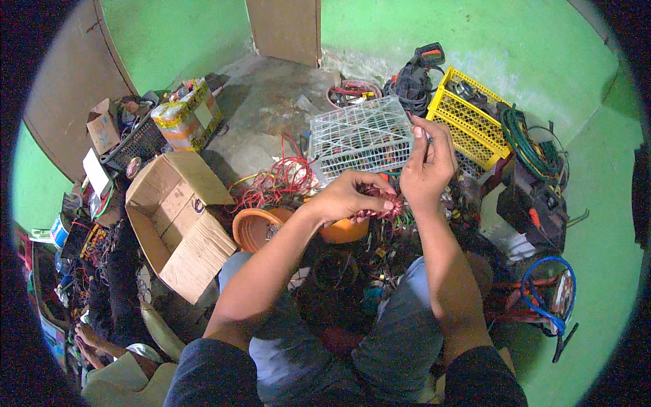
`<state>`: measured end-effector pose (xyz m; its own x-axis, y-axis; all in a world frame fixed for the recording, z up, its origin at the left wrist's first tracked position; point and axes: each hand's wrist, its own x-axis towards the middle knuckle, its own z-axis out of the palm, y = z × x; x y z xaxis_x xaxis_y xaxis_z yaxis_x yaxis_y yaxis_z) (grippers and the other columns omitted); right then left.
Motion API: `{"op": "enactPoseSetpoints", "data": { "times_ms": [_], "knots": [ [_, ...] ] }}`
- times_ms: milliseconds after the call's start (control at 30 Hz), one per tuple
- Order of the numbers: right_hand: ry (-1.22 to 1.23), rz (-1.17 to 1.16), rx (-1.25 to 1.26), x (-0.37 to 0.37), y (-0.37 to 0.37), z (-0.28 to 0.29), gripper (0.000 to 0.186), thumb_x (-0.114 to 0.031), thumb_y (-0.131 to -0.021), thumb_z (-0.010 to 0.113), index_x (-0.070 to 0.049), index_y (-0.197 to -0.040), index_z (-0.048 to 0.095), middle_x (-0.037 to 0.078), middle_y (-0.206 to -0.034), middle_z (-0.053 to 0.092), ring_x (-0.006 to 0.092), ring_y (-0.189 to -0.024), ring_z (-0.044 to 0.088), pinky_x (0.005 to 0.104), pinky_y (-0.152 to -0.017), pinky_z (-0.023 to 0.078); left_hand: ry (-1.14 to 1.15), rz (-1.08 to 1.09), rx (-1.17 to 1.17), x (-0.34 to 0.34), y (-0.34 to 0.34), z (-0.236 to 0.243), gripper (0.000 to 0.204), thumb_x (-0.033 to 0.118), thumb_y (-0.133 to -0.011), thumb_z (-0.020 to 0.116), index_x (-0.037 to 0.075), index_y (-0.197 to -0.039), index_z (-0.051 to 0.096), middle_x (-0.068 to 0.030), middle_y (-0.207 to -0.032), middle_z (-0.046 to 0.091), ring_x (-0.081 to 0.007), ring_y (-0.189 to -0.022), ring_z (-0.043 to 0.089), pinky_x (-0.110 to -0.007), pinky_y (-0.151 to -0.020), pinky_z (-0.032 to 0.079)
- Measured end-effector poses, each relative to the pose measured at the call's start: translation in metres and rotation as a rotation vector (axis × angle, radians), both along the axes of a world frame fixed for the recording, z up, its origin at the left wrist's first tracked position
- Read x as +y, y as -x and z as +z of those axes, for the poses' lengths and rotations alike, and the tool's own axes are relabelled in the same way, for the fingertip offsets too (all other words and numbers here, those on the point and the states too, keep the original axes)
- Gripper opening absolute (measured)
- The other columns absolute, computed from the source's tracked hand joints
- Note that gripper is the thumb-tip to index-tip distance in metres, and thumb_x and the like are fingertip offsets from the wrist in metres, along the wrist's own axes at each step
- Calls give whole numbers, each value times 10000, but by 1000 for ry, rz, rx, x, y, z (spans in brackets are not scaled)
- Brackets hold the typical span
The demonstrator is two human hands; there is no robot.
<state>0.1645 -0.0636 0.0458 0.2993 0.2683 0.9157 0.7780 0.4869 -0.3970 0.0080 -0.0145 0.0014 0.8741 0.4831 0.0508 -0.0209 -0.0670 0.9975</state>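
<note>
My left hand [356, 197] is closed around a reddish-brown ring wound with copper-coloured wire [390, 207], held above my lap. Part of that coil is hidden behind my fingers and thumb. Higher up and to the right, my right hand [428, 163] is raised with thumb and fingertips pinched together. Whatever is in the pinch is too small to make out. Behind the two hands lies a clear plastic crate [359, 112], turned with its grid upward. Under my left forearm is an orange pot [252, 229].
An opened cardboard box [193, 237] stands left, near tangled red wires [288, 178]. Yellow crates [468, 112], a power tool [415, 74] and a green coiled cable [525, 142] lie at the back right. A blue cable [573, 285] is right. Another person's hand [91, 339] shows lower left.
</note>
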Motion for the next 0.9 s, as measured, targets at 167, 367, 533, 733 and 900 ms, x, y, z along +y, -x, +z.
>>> {"op": "enactPoseSetpoints", "data": {
  "times_ms": [167, 367, 533, 733, 900],
  "knots": [
    [-4, 61, -11, 1, -1, -4, 155, 32, -902, 561, -4, -1016, 661, 155, -950, 662, 322, -895, 653, 395, -793, 513, 431, 31, -43, -6, 7, 6, 305, 142, -809, 773, 24, -1073, 675, -38, -769, 666, -42, -487, 507, -190, -390, 369],
    [244, 173, 283, 9, -2, -25, 141, -12, -919, 573, -14, -1019, 672, 145, -966, 680, 280, -903, 665, 372, -826, 502, 609, 6, -71, -3, 7, -11, 324, 146, -828, 740, 28, -1118, 657, -42, -795, 666, -47, -474, 505, -185, -371, 374],
    [495, 163, 550, 22, -20, -54, 157, -39, -928, 577, -11, -1027, 695, 133, -1012, 703, 243, -917, 665, 340, -854, 495, 894, 166, -212, -13, -6, -9, 285, 191, -894, 666, 19, -1117, 621, -52, -805, 659, -50, -454, 496, -161, -335, 372],
    [602, 288, 708, 13, -8, -43, 176, -51, -962, 553, 5, -1084, 667, 91, -916, 676, 125, -683, 627, 274, -620, 511, 1093, 154, -484, 4, -5, -14, 209, 213, -938, 620, 13, -996, 601, -47, -730, 626, -50, -421, 458, -147, -316, 360],
    [497, 362, 558, 0, 4, -39, 149, -85, -977, 557, -4, -1054, 654, 82, -904, 666, 115, -624, 617, 256, -576, 506, 1099, 213, -609, 10, -6, -20, 191, 219, -946, 618, 32, -969, 584, -53, -728, 622, -55, -431, 472, -150, -320, 357]
  ]
}}
